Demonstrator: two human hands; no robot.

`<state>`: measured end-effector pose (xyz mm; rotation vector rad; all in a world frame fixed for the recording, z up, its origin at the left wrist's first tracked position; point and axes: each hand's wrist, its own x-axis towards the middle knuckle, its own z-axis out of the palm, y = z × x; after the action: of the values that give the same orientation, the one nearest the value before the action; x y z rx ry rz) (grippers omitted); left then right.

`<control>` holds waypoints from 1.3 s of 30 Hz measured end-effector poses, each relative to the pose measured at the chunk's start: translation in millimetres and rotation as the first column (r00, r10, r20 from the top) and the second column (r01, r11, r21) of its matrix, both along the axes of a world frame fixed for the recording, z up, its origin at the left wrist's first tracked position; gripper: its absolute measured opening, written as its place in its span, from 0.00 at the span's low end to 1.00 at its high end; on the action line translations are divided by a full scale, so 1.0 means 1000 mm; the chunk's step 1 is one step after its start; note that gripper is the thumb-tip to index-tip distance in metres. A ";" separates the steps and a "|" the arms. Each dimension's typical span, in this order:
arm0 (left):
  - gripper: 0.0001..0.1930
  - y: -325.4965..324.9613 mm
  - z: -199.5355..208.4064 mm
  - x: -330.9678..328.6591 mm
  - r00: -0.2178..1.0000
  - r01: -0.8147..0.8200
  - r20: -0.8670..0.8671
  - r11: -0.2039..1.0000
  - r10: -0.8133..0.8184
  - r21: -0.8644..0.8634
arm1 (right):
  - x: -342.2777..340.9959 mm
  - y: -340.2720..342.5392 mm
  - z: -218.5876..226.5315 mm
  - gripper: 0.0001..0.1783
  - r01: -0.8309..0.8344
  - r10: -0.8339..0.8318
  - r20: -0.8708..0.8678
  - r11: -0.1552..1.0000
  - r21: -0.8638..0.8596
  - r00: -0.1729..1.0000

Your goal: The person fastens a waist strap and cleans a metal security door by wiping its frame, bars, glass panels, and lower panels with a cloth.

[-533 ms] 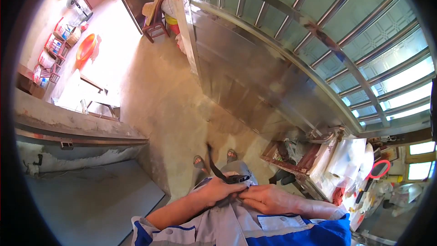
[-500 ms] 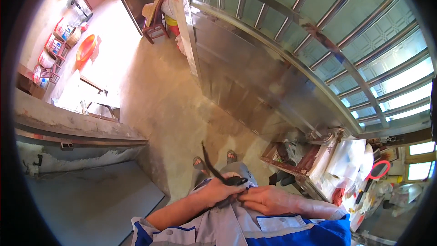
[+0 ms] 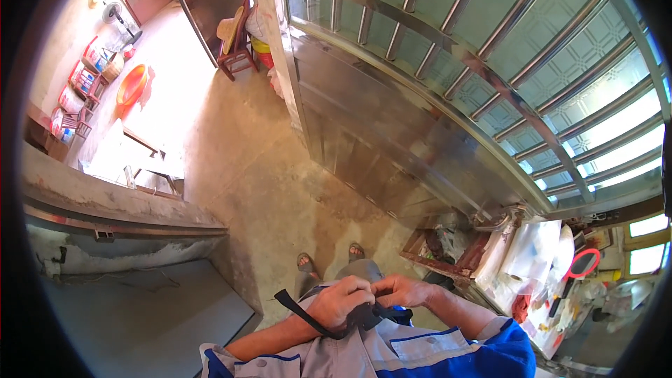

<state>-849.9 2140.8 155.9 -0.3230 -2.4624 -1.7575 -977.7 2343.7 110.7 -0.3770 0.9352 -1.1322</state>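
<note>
A black strap (image 3: 299, 310) loops out to the left at my waist, its loose end sticking up past my left wrist. My left hand (image 3: 344, 299) is closed round it, knuckles up. Against it works my right hand (image 3: 404, 290), its fingers pinched at the same black strap. Below both hands a wider dark part of the strap (image 3: 364, 318) shows against my grey and blue jacket (image 3: 441, 350). A dark end also pokes out under my right hand. The exact spot where the fingertips meet is hidden.
A metal door with bars (image 3: 420, 133) stands ahead right. At right is a cluttered table (image 3: 504, 294) with plastic bags and a red-rimmed mirror (image 3: 582, 263). A grey slab (image 3: 147, 315) lies left. A chair (image 3: 236, 49) stands beyond, near a doorway.
The strap's loose end has swung down and left, from pointing ahead to beside my left wrist. My right hand has moved up and a little right, and the fingers now meet over the strap.
</note>
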 end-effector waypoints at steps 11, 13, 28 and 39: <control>0.25 -0.007 0.000 0.010 0.973 0.122 0.147 0.941 -0.176 0.316 | -0.033 -0.017 0.064 0.11 -0.106 0.011 -0.730 0.991 -0.084 0.683; 0.28 -0.012 0.004 0.014 0.953 0.120 0.221 0.929 -0.206 0.350 | -0.038 -0.009 0.063 0.11 -0.188 0.141 -0.675 0.982 0.003 0.724; 0.07 0.001 0.004 -0.012 0.729 -0.239 0.632 0.769 -0.261 0.593 | -0.004 0.075 0.025 0.14 -0.235 0.081 -0.945 0.972 0.004 0.317; 0.13 0.038 -0.002 -0.030 0.585 0.127 0.765 0.962 -0.270 0.242 | -0.033 0.000 0.141 0.09 -0.400 0.001 -0.994 0.915 -0.044 0.111</control>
<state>-879.5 2178.9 154.1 0.3114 -2.8513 -2.6385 -1010.7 2343.5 251.2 -1.6718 1.8099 -0.6069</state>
